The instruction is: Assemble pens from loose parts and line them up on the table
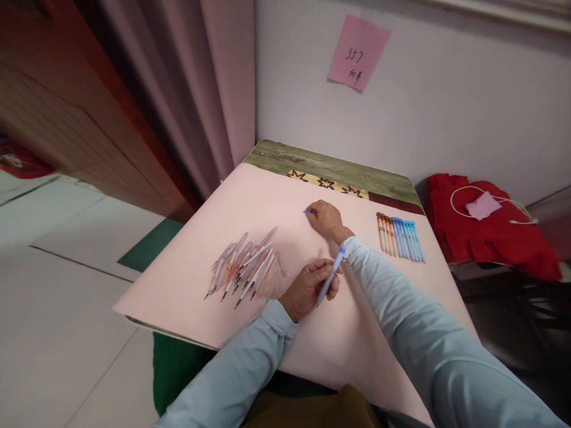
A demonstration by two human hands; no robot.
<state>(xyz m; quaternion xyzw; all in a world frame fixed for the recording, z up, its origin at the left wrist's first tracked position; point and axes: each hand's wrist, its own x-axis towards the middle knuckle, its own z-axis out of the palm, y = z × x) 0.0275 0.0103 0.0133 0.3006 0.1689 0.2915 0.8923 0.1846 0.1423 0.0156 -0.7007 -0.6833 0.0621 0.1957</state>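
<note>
My left hand (306, 290) is closed around a pen (328, 284) with a blue-violet top and a pale, translucent barrel. The pen tilts, its top up to the right. Farther out over the table, my right hand (328, 220) pinches a small blue piece (307, 211), probably a pen part; only its end shows past the fingertips. To the left of my hands lies a loose pile of pen refills and clear pen barrels (243, 264). On the right, several finished-looking pens lie side by side: brown-topped pens (386, 233), blue-violet pens (399, 238) and light-blue pens (413, 241).
A pale pink sheet covers the table (178, 279), with a green wood-patterned strip (330, 163) along the far edge. Beyond the right side sits a red cloth (482, 232) with a cord and pink note (483, 205). Curtain (214, 77) and wall (294, 89) stand behind.
</note>
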